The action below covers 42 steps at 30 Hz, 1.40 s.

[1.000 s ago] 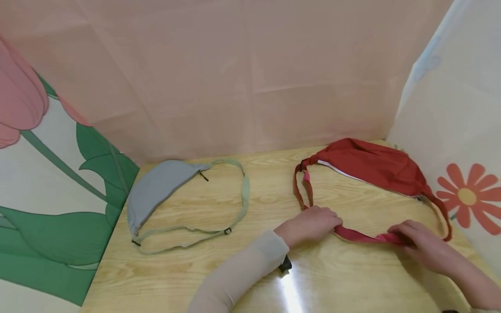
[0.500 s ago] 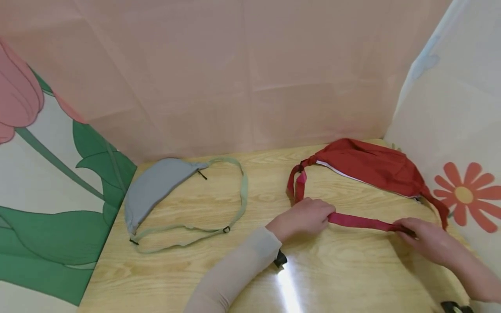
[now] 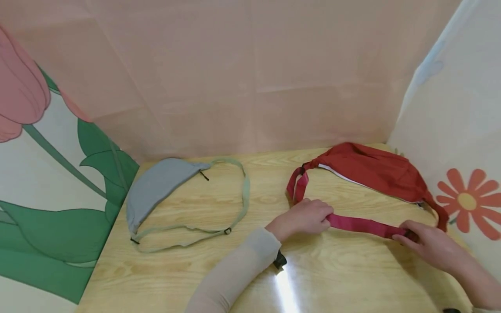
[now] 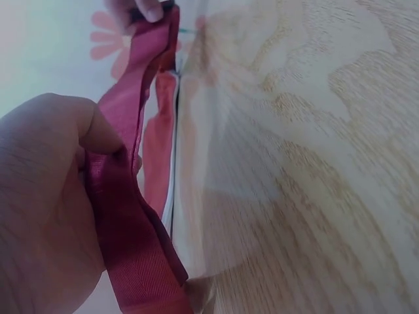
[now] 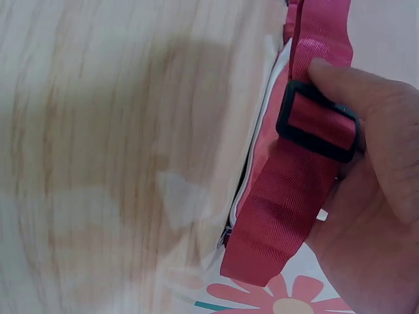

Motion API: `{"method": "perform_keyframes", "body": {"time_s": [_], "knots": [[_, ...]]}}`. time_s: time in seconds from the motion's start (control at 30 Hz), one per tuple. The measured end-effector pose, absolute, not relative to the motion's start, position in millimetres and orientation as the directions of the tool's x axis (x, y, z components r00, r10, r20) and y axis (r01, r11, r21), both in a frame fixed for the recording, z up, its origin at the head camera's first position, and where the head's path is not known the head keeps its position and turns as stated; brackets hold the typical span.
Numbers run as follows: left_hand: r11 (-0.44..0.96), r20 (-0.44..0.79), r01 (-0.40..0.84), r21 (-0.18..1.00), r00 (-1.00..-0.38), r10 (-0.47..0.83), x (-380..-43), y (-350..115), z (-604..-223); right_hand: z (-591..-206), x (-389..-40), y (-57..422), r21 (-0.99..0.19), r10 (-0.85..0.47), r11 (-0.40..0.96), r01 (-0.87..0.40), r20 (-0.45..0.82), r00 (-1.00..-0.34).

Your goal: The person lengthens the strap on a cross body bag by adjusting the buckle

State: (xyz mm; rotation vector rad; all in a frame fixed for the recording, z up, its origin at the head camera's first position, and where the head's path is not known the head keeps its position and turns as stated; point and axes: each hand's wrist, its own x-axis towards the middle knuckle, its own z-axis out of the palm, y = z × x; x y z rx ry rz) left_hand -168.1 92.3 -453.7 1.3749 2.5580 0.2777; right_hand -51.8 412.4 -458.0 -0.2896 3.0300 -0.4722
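Observation:
A red waist bag lies at the back right of the table, its white-edged zipper facing the hands. Its red strap is stretched between both hands in front of the bag. My left hand pinches the strap between thumb and fingers; in the left wrist view the strap hangs down past the palm. On the right, my right hand grips the strap beside a black slide buckle, its thumb on the webbing just above the buckle in the right wrist view.
A grey waist bag with a pale green strap looped out lies on the left of the wooden table. A pink cloth backdrop stands behind, and a flower-printed sheet borders the right side.
The strap between the hands has gone from slack and twisted to lifted and flatter. My left hand has moved slightly left with it. The grey bag stays in place.

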Motion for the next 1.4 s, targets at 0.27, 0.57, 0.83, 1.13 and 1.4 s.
{"method": "perform_keyframes", "body": {"time_s": [0.27,0.57,0.83,1.13,1.4], "knots": [[0.577,-0.105,0.758,0.304,-0.575,0.811,-170,91,-448,-463,-53,411,-0.326,-0.209,0.928,-0.178,-0.064,-0.976],[0.624,-0.082,0.719,0.307,-0.633,0.770,-175,84,-448,-464,-51,406,-0.334,-0.228,0.909,-0.250,0.103,-0.968],[0.646,-0.032,0.697,0.313,-0.672,0.740,-177,82,-451,-463,-49,401,-0.393,-0.259,0.865,-0.313,0.187,-0.948],[0.657,0.003,0.673,0.341,-0.699,0.715,-181,79,-451,-459,-54,407,-0.376,-0.336,0.813,-0.444,0.321,-0.886],[0.673,0.038,0.680,0.289,-0.711,0.702,-185,77,-454,-451,-60,411,-0.314,-0.315,0.847,-0.429,0.354,-0.881]]}}
